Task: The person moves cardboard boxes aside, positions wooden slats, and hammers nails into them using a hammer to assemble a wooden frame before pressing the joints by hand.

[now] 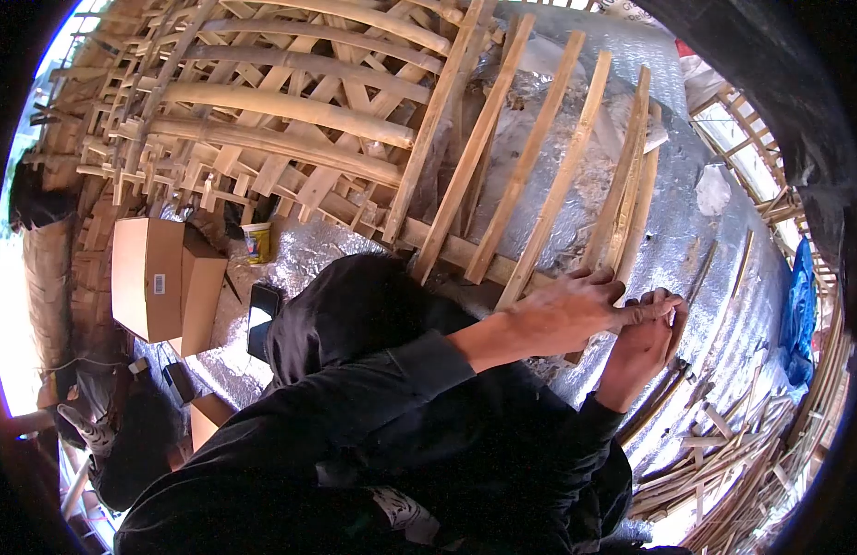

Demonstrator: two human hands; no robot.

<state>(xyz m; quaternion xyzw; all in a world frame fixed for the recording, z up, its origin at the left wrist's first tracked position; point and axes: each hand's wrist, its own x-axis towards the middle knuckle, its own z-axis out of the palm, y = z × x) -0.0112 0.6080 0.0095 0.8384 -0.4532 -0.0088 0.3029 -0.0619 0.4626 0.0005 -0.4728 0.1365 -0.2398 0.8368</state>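
My left hand (569, 310) reaches across from the left, its fingers bent and closed beside the lower ends of several upright bamboo slats (563, 166). Touching it, my right hand (643, 344) is raised with its fingertips pinched together. Whatever lies between the fingers is too small or hidden to make out. The slats stand in a row, fixed to a wooden crosspiece (458, 248) that runs behind my left forearm. Black sleeves cover both arms, and a dark rounded part of my clothing hides what is under the left side.
A woven bamboo lattice (290, 111) rises at upper left. Cardboard boxes (149, 277), a yellow tub (257, 242) and a phone (262, 319) rest on silvery sheeting (724, 305). Loose bamboo strips (724, 462) lie lower right, near a blue tarp (798, 314). Another person (123, 444) is at lower left.
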